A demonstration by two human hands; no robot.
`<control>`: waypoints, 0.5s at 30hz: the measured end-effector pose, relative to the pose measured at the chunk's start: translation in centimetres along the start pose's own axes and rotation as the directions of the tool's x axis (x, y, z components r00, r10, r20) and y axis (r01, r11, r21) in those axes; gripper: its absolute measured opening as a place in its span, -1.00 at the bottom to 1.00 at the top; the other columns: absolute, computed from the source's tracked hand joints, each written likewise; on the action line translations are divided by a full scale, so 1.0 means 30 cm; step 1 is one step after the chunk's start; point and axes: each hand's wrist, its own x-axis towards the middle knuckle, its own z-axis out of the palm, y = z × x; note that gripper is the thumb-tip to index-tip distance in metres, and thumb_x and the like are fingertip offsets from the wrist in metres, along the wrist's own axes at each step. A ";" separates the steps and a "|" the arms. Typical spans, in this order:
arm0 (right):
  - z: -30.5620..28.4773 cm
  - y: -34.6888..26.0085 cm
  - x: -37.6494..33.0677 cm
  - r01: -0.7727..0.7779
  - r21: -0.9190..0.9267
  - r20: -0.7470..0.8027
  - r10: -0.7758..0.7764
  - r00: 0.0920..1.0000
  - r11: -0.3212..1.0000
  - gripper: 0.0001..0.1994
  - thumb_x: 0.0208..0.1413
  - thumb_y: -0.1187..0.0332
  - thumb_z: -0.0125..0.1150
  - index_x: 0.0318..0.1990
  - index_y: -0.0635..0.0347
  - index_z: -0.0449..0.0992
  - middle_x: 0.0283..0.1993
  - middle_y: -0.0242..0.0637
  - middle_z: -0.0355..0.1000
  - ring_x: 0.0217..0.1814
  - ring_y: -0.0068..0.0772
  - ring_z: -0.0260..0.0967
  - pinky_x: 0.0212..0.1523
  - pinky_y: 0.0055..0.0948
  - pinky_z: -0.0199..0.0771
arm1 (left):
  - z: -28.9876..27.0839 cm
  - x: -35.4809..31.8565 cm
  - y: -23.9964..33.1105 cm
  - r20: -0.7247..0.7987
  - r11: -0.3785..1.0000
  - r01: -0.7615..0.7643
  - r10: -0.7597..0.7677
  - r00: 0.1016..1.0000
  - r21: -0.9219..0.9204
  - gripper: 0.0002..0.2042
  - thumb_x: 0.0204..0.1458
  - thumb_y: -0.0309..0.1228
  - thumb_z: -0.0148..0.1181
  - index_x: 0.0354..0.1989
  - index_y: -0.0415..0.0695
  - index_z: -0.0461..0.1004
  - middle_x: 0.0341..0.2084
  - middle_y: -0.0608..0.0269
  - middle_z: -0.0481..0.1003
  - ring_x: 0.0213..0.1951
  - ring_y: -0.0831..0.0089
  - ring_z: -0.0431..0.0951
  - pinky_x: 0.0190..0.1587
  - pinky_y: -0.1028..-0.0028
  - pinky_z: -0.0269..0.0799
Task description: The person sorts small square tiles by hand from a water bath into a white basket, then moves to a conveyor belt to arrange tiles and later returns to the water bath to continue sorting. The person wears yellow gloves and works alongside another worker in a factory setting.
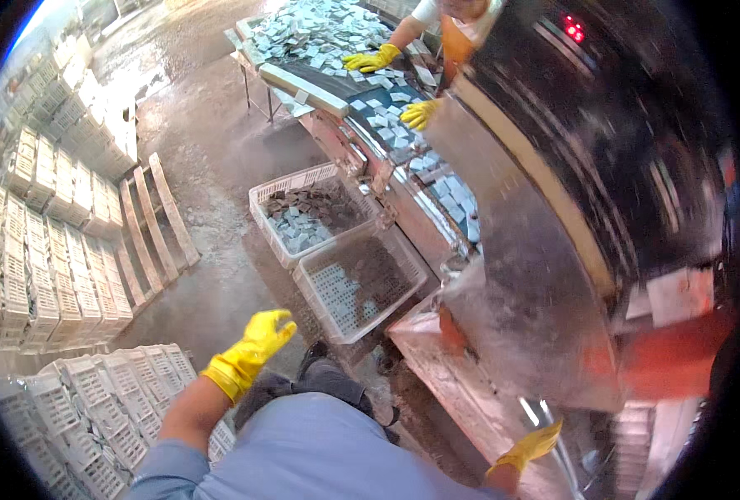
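Note:
My left hand (257, 346), in a yellow rubber glove, is raised in the air above the floor. Its fingers are bent but apart, with nothing visible in them. At lower right, my right hand (530, 446), gloved the same way, stretches out its fingers near shiny metal rails (563, 458) beside the machine; whether it touches them I cannot tell. Ahead of me on the floor are two white plastic crates. The farther crate (267, 227) contains brown and pale tile pieces. Pale pieces lie in the nearer crate (324, 308).
Pale tiles (453, 200) line a conveyor leading under a dark machine cover (511, 292). Across it, a person in an orange apron (457, 46) reaches over the tiles with yellow gloves. Stacked crates (45, 275) and a wooden pallet (155, 223) occupy the left.

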 end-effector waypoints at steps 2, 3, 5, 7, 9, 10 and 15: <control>-0.011 -0.052 -0.074 -0.161 -0.029 -0.147 0.155 0.977 0.987 -0.43 0.60 0.02 -0.17 0.45 0.28 0.43 0.49 0.17 0.37 0.54 0.20 0.28 0.52 0.01 0.28 | -0.085 0.203 -0.028 0.014 0.999 0.013 -0.013 1.000 0.050 -0.53 0.19 -0.08 0.40 0.10 -0.21 0.69 -0.02 -0.16 0.70 0.03 -0.11 0.70 0.16 0.07 0.59; 0.001 -0.111 -0.088 -0.184 0.033 -0.212 0.186 0.959 0.982 -0.43 0.60 0.02 -0.18 0.45 0.30 0.42 0.49 0.18 0.36 0.54 0.20 0.28 0.52 0.01 0.27 | -0.110 0.311 -0.069 -0.033 0.995 -0.048 0.051 0.998 0.091 -0.53 0.19 -0.09 0.40 0.09 -0.22 0.68 -0.02 -0.15 0.70 0.04 -0.09 0.71 0.15 0.08 0.60; 0.056 -0.250 -0.155 -0.232 0.175 -0.340 0.280 0.898 0.957 -0.41 0.61 0.02 -0.20 0.45 0.32 0.42 0.50 0.19 0.35 0.54 0.20 0.29 0.53 0.01 0.26 | -0.180 0.570 -0.094 -0.051 0.993 -0.055 0.060 0.997 0.104 -0.54 0.14 -0.08 0.43 0.10 -0.13 0.69 -0.08 -0.12 0.71 0.00 -0.08 0.71 0.09 0.09 0.62; 0.127 -0.361 -0.208 -0.258 0.317 -0.428 0.381 0.820 0.913 -0.40 0.61 0.01 -0.22 0.45 0.34 0.41 0.51 0.20 0.34 0.54 0.20 0.29 0.54 0.01 0.25 | -0.217 0.870 -0.168 -0.131 0.960 -0.179 0.210 0.969 0.216 -0.53 0.10 -0.08 0.46 0.10 -0.11 0.68 -0.15 -0.08 0.71 -0.11 -0.11 0.70 -0.01 0.06 0.61; 0.105 -0.394 -0.348 -0.537 0.410 0.096 0.550 0.829 0.737 -0.35 0.62 -0.02 -0.28 0.55 0.35 0.25 0.60 0.19 0.20 0.64 0.09 0.17 0.66 -0.07 0.04 | -0.327 1.194 -0.131 -0.159 0.911 -0.358 0.391 0.906 0.204 -0.49 0.07 -0.08 0.47 0.13 -0.12 0.66 -0.11 -0.10 0.70 -0.07 -0.10 0.70 0.01 0.09 0.61; 0.108 -0.387 -0.451 -0.611 0.379 0.211 0.578 0.789 0.696 -0.39 0.61 0.01 -0.22 0.50 0.35 0.30 0.52 0.16 0.27 0.56 0.05 0.24 0.62 -0.10 0.11 | -0.358 1.340 -0.035 -0.084 0.913 -0.307 0.339 0.937 0.268 -0.46 0.08 -0.07 0.46 0.16 -0.15 0.64 -0.07 -0.10 0.70 -0.01 -0.09 0.69 0.07 0.07 0.60; 0.238 -1.055 -0.995 -0.399 0.045 0.589 0.298 0.751 0.916 -0.52 0.54 0.19 0.07 0.39 0.39 0.43 0.36 0.09 0.47 0.45 0.02 0.37 0.54 -0.16 0.24 | -0.479 2.100 0.064 -0.132 0.680 -0.475 0.639 0.758 0.558 -0.33 0.10 -0.06 0.45 0.32 -0.19 0.52 0.32 -0.20 0.50 0.38 -0.14 0.44 0.47 0.01 0.26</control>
